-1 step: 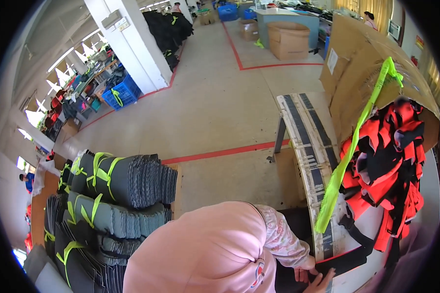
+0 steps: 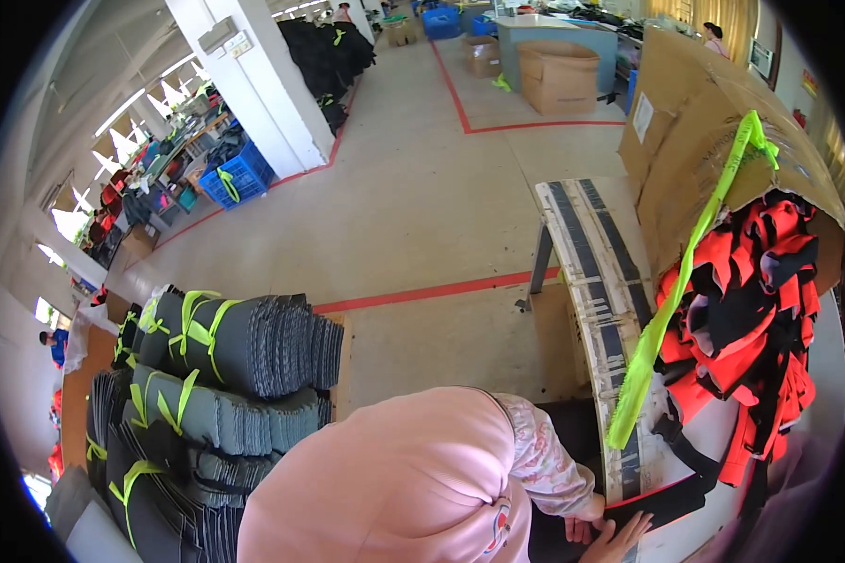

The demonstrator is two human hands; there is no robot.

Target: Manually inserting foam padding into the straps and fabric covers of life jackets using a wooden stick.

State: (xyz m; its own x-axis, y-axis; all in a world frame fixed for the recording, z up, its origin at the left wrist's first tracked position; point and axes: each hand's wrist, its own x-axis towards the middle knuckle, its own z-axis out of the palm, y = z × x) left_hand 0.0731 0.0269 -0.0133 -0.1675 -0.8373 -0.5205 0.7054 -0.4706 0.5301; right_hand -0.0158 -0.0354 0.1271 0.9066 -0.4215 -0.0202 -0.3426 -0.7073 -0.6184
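Note:
A black fabric strip with a red edge (image 2: 667,505) lies along the near right end of the table. At its left end is my left hand (image 2: 584,514), with its fingers curled against the fabric; part of the grip is hidden. My right hand (image 2: 618,540) rests on the near side of the strip, fingers stretched out along it. A black strap (image 2: 690,450) lies just beyond the strip. Further up the table is a heap of red and black fabric pieces (image 2: 737,310), spilling out of a cardboard box (image 2: 695,122).
A bright green ribbon (image 2: 662,333) hangs from the box across the striped table edge (image 2: 591,291). Bundles of dark grey pieces (image 2: 225,338) tied with green bands stand at left. Further off are a white pillar (image 2: 253,84), a blue crate (image 2: 239,175) and a cardboard carton (image 2: 559,77).
My right hand has slid slightly rightward along the strip, and its fingers now stretch out flatter. My left hand stays at the strip's left end.

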